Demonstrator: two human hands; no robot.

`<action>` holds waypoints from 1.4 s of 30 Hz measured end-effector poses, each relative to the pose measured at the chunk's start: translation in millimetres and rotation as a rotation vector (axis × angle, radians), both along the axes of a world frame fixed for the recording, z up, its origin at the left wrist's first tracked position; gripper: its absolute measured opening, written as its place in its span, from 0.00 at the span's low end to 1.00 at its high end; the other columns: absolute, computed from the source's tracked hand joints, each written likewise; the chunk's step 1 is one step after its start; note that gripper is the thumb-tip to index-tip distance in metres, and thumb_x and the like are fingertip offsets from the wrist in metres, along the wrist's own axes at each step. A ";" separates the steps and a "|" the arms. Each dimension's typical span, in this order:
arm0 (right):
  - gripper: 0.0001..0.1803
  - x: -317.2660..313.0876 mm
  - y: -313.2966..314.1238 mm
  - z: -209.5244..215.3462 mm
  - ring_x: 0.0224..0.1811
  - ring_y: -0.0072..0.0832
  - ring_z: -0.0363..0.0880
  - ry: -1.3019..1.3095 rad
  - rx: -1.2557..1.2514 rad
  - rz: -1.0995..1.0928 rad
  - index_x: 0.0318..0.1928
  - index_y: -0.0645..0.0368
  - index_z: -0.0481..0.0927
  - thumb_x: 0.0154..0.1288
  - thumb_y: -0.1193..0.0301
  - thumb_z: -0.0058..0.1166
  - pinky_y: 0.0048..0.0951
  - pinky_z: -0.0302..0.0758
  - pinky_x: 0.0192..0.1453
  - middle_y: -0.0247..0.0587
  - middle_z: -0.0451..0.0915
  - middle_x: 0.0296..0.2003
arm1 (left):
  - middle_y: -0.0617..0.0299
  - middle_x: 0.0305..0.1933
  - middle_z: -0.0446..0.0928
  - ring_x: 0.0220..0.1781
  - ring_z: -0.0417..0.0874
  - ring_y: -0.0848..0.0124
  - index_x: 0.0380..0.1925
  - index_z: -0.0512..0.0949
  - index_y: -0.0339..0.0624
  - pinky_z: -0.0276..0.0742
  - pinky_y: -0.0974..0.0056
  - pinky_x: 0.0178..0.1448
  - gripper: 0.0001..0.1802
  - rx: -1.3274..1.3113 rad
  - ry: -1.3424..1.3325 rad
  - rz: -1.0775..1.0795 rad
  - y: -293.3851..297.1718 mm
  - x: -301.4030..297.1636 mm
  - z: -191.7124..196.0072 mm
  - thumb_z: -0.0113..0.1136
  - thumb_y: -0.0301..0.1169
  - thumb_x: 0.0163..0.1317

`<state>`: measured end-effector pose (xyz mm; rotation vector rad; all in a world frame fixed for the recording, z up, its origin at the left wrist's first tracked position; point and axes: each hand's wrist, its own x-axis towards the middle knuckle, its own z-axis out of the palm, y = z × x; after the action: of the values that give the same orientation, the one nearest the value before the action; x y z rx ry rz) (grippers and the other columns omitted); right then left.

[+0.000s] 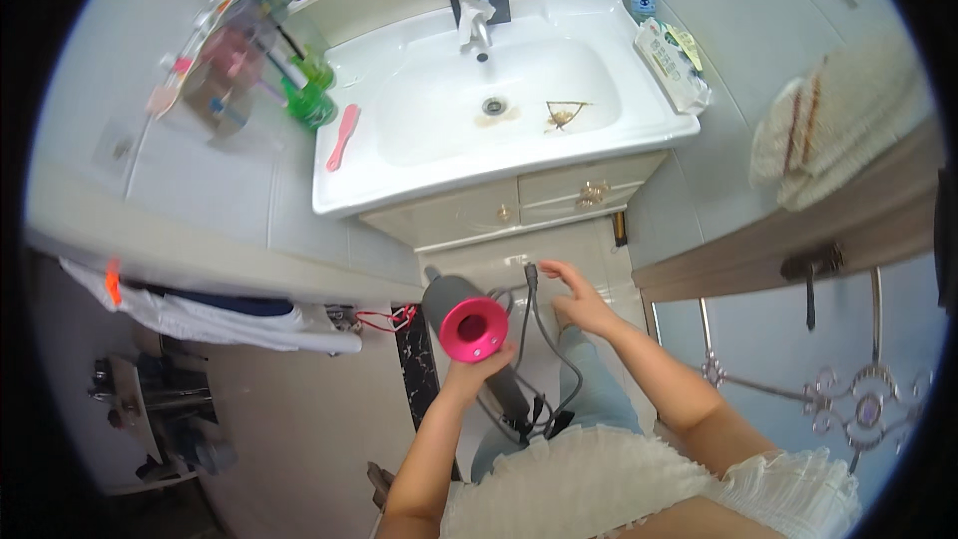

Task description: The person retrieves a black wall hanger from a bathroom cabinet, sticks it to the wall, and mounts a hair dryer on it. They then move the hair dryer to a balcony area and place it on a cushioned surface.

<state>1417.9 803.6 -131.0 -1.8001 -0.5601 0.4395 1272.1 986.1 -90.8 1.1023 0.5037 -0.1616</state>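
A grey hair dryer (pixel 451 304) with a pink ring at its end is gripped in my left hand (pixel 477 371), held low in front of my body. Its grey cord (pixel 570 364) hangs in loops beside the handle. The cord's thick dark end, which looks like a plug (pixel 531 277), stands up just left of my right hand (pixel 582 307). That hand is open, its fingers stretched toward the plug; I see a small gap between them and it.
Ahead is a white washbasin (pixel 419 162) above a cabinet (pixel 449 220). A pink comb (pixel 344 138) and green bottle (pixel 307 105) stand or lie at its left, a wipes pack (pixel 674 68) at its right. A towel (pixel 828 130) and door handle (pixel 810 274) are on the right.
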 end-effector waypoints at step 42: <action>0.14 108.4 -167.4 -307.1 0.45 0.18 0.70 0.905 0.165 -0.809 0.51 0.46 0.70 0.67 0.64 0.48 0.22 0.68 0.50 0.26 0.74 0.46 | 0.57 0.25 0.67 0.25 0.73 0.65 0.39 0.64 0.45 0.73 0.59 0.34 0.19 -0.192 0.424 0.213 -82.0 12.5 -65.1 0.57 0.24 0.46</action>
<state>1526.3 636.2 -438.1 -1.3249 0.7190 0.5454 1284.6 904.2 -155.9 0.8196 0.9608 -0.2530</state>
